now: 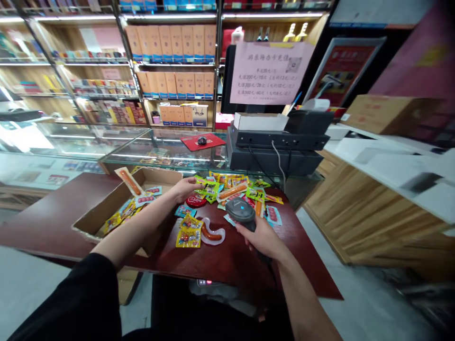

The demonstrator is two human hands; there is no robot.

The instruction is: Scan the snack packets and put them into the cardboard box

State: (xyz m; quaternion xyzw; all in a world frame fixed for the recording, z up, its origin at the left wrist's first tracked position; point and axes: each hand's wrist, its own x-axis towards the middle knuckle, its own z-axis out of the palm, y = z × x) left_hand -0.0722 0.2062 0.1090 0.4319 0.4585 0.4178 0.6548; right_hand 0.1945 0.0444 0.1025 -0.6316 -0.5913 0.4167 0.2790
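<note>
My right hand [261, 235] is wrapped round the handle of a dark handheld barcode scanner [241, 210], its head tilted toward the snack pile. With closed fingers, my left hand [185, 189] grips a green snack packet [208, 187] at the pile's left side. Below it lie a red round packet [195, 201] and a blue packet [185, 210]. Nearer me are yellow packets [188, 238] beside a curved sausage in clear wrapping [212, 232]. A straight wrapped sausage [232, 191] rests across the pile, in front of the scanner.
An open cardboard box [88, 215] with several snack packets stands left on the dark red table [213, 263]. Behind is a glass display counter [131, 154] with a mouse [202, 140] on a red mat. A cash register [277, 147] with cables stands at the back right.
</note>
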